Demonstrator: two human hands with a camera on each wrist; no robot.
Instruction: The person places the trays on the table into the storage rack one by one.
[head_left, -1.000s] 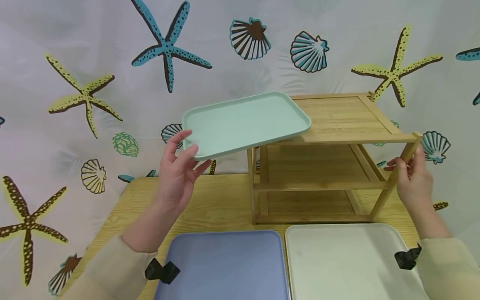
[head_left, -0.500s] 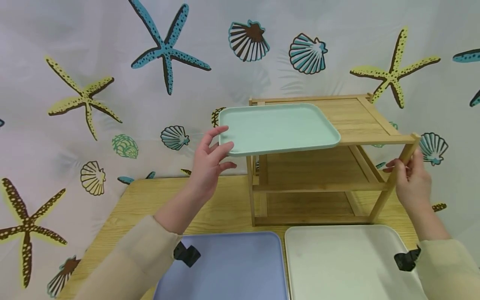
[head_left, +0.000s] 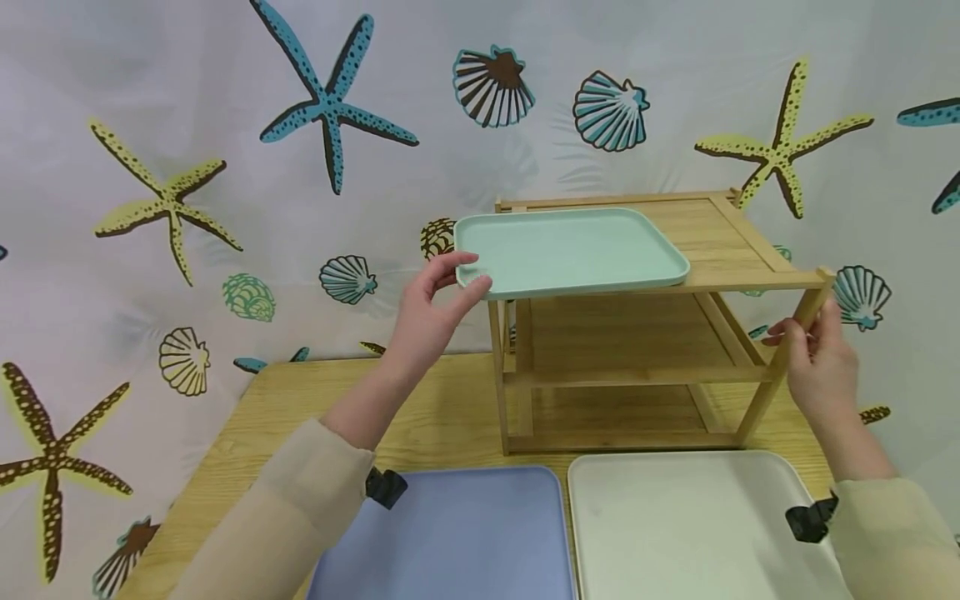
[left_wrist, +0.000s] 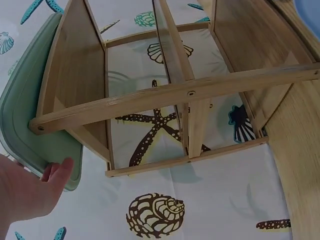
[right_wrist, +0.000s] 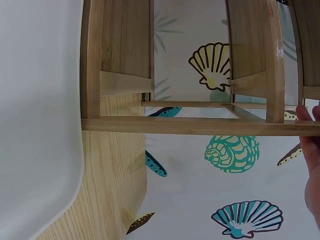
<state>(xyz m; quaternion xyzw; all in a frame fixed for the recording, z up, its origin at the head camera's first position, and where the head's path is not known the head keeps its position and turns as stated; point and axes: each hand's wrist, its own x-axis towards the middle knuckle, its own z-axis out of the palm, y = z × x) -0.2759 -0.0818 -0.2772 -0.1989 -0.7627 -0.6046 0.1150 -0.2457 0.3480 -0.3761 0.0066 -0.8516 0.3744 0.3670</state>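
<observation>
A mint-green tray [head_left: 570,250] lies over the left and middle part of the top shelf of a three-tier wooden rack [head_left: 750,237], its left end jutting past the rack's side. My left hand [head_left: 431,312] holds the tray by that end, thumb at the near corner and fingers at the left rim. In the left wrist view, the tray [left_wrist: 30,95] shows close against the top shelf's edge. At the rack's front right post, my right hand [head_left: 825,367] grips just below the top corner. The right wrist view catches only part of this hand [right_wrist: 314,165] beside the post.
In front of the rack, a blue tray [head_left: 480,533] and a white tray [head_left: 690,517] lie side by side on the wooden table [head_left: 300,417]. Behind stands a pale curtain [head_left: 187,75] printed with starfish and shells.
My left hand has carried the green tray to the right, over the rack's top, and its tilt has levelled out. My right hand has stayed on the post.
</observation>
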